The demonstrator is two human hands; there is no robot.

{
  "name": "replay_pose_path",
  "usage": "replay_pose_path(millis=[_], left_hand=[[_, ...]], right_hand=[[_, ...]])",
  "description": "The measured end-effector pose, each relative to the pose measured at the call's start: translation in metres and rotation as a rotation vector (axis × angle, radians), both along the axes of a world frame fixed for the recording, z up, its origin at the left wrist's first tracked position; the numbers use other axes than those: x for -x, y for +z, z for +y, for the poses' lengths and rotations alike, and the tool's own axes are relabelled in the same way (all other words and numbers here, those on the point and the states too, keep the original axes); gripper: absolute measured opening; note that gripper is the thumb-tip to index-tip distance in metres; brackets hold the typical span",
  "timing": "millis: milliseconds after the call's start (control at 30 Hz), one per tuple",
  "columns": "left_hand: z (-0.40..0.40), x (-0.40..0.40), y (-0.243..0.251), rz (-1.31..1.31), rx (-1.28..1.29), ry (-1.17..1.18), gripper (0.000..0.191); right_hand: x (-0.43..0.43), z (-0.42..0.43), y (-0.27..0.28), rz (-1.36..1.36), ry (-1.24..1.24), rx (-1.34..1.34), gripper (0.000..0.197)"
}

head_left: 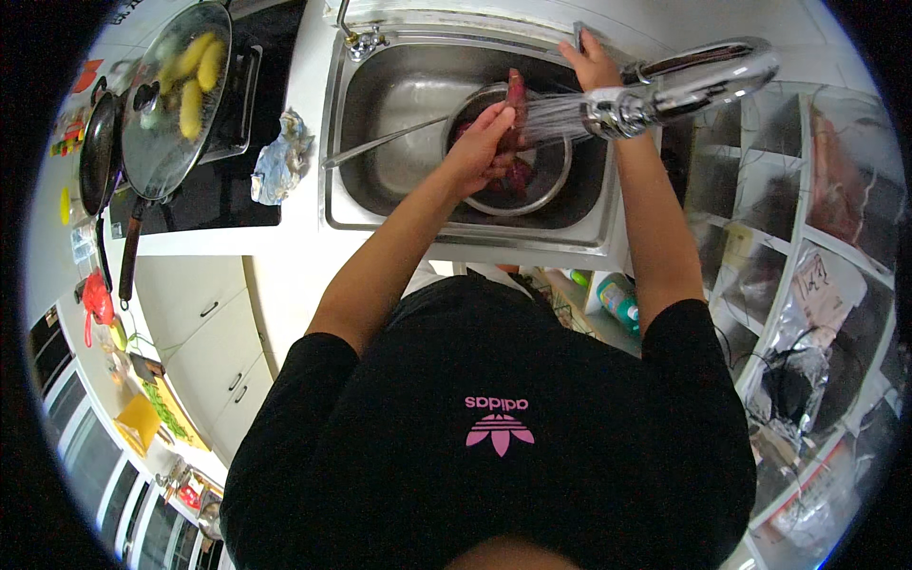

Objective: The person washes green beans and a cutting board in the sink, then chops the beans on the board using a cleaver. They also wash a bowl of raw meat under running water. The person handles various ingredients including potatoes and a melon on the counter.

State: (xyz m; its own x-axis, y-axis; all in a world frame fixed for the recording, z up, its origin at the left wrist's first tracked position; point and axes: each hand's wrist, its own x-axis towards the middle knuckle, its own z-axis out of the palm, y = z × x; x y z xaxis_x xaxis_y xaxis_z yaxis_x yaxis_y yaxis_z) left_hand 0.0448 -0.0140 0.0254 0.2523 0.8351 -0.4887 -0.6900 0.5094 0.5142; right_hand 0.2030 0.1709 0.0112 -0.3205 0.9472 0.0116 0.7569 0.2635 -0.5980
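Observation:
My left hand (479, 153) grips a red-skinned sweet potato (516, 92) over a round metal bowl (568, 167) in the stainless steel sink (399, 92). Water runs from the chrome faucet (620, 112) onto the sweet potato and into the bowl. More red-skinned pieces (519, 177) lie in the bowl, partly hidden by my hand. Behind the faucet, my right hand (597, 64) has thumb and fingers around a metal lever (578, 37) at the sink's back edge. The faucet head covers part of my right wrist.
A slim metal handle (385, 142) slants across the sink's left rim to the bowl. Left of it lie a crumpled cloth (283, 158) and a glass-lidded pan (160, 142) holding yellow food. A small tap (365, 44) stands at the back. Shelves (773, 153) rise on the right.

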Motion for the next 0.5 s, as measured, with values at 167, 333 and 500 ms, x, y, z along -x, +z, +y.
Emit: replay_pose_path(millis=[167, 333, 500], left_hand=[[0.001, 0.002, -0.043, 0.095, 0.118, -0.053, 0.036], [-0.009, -0.029, -0.059, 1.312, -0.377, -0.025, 0.045], [-0.018, -0.023, -0.060, 1.322, -0.421, 0.247, 0.046]], right_hand=[[0.041, -0.110, 0.018, 0.505, -0.091, 0.593, 0.062], [0.057, -0.122, -0.047, 0.701, -0.205, 0.480, 0.034], [0.067, -0.120, -0.028, 0.947, -0.384, 1.090, 0.038]])
